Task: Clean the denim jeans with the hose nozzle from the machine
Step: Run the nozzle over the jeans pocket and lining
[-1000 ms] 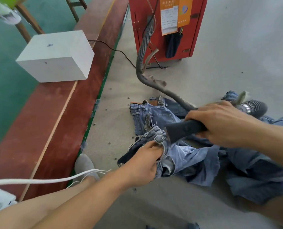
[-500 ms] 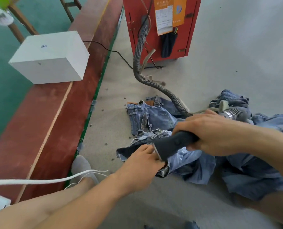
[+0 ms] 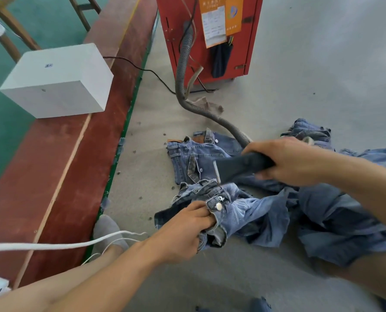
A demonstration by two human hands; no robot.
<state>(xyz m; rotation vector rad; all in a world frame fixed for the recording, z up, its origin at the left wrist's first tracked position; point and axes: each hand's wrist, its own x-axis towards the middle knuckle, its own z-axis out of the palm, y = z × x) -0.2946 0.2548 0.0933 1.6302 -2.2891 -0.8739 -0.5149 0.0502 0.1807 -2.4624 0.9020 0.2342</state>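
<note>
Head view. The grey surface [image 3: 300, 64] spreads wide and bare to the right and far side; its left edge runs along a green strip beside a red-brown wooden ledge [image 3: 59, 176], on which a white box [image 3: 57, 82] sits. At the far end stands the red machine [image 3: 210, 37], and a ribbed grey hose [image 3: 183, 70] drops from it and curves across the surface toward the person. Small dark crumbs of debris dot the surface near the left edge.

The right hand [image 3: 288, 161] reaches in from the right, forearm roughly level, fingers curled round the dark hose nozzle [image 3: 239, 166]; the grip is clamped on the nozzle body, with its mouth pointing left and down. The left hand [image 3: 187, 230] comes up from the lower left, its grip pinching a bunched waistband fold of the denim jeans [image 3: 255, 212].

The jeans lie crumpled in the middle of the surface, spreading right under the right forearm. The nozzle mouth sits just above the raised fold, right beside the left hand's fingertips, with a metal button [image 3: 219, 206] showing on the fold. A second denim piece [image 3: 194, 154] lies flat behind the nozzle.
</note>
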